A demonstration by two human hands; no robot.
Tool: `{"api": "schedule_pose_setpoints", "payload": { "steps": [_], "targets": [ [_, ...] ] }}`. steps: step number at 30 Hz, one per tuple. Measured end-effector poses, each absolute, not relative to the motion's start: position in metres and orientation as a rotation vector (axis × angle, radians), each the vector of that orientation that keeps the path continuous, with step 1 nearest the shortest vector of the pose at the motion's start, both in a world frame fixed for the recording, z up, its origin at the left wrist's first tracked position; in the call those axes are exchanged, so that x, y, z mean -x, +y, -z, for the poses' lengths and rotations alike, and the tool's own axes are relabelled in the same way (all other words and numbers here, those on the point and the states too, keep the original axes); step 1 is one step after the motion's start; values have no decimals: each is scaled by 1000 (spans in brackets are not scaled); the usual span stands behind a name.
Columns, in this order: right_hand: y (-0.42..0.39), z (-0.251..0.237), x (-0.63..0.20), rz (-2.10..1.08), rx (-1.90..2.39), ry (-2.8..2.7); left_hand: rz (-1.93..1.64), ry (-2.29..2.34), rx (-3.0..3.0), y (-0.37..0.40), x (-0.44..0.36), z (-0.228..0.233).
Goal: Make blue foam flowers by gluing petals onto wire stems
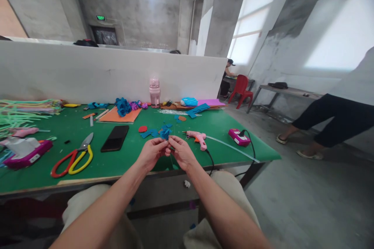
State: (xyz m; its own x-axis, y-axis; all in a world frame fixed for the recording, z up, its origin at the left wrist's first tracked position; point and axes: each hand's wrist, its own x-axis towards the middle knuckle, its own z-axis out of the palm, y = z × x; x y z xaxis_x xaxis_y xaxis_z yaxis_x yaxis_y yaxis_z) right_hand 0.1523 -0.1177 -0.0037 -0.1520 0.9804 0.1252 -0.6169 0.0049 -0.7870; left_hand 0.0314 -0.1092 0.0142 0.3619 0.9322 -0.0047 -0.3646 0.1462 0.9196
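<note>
A small blue flower (165, 132) sat at the fingertips of both hands, held up just above the near edge of the green table (87, 165). The left hand (151, 153) pinched it from the left and below, fingers closed on its base; the right hand (181, 151) met it from the right, fingertips closed on what looked like a thin stem running down and toward the body, though the stem was too fine to make out well. So the flower lay at the top of the grip, its long axis pointing up and away, and both hands were about equally near, touching each other at the pinch.

Just beyond lay blue scraps (149, 133) and a red disc (142, 128). To the right rested a pink glue gun (197, 138). To the left lay a black phone (115, 138), then the scissors (73, 156). Farther back stood a pink bottle (154, 92) against a white partition (87, 72). A person's legs (327, 124) showed at far right.
</note>
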Motion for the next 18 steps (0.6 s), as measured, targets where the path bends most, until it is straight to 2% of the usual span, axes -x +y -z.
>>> {"api": "schedule_pose_setpoints", "payload": {
  "steps": [13,18],
  "targets": [
    [-113,1,-173,-1582,579,-845,-956,833,-1169,-111,-32,-11],
    [-111,-1,-177,-1519,624,-734,-1313,1157,-1550,-106,-23,-20]
  ]
}}
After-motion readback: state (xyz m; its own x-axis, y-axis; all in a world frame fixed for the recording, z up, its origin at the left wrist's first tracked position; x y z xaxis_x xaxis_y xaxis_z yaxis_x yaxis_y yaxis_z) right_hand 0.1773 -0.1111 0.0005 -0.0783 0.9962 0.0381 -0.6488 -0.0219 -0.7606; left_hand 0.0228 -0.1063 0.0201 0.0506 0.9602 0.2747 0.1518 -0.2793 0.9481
